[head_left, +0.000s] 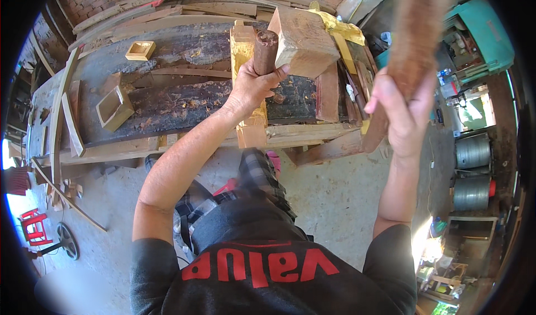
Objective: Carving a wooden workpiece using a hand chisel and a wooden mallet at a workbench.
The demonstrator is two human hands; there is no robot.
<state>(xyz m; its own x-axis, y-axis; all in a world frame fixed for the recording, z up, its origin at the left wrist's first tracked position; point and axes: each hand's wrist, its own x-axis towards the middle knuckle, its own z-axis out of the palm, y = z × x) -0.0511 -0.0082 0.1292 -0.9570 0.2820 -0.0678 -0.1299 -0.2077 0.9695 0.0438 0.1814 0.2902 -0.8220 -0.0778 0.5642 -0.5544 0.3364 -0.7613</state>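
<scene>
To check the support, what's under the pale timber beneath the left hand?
The dark bench top shows on either side of the pale timber; whatever lies directly under it is covered.

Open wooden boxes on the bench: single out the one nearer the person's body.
The larger-looking box, lying closer to the front edge; the smaller, yellowish box sits farther back.

Left hand (252, 94) curled at upper centre, left forearm (192, 153) slanting up rightward. Right hand (406, 111) raised at upper right, fingers wrapped, right forearm (399, 186) near vertical.
</scene>
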